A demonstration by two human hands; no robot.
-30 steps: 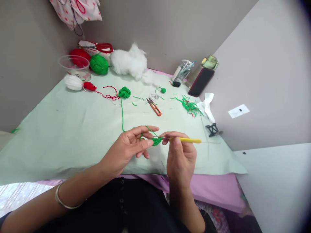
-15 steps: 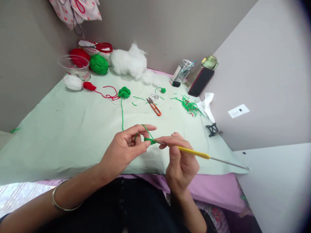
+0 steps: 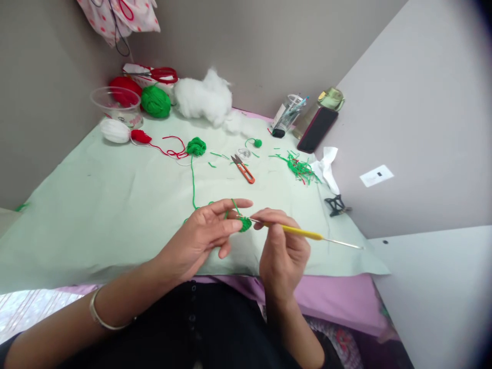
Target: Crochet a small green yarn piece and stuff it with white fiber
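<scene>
Crochetwork (image 3: 245, 225) (green) juts from the pinching left hand (image 3: 203, 230), touching a yellow hook (image 3: 303, 232) the right hand (image 3: 285, 253) clamps

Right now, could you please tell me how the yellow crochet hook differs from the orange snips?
The yellow crochet hook is held in the right hand, while the orange snips lie on the covered table. The hook is long and straight, with thin metal reaching out both ends of its handle; the snips are much shorter, with two dark, pointed blades. Both are hand tools with brightly coloured handles.
</scene>
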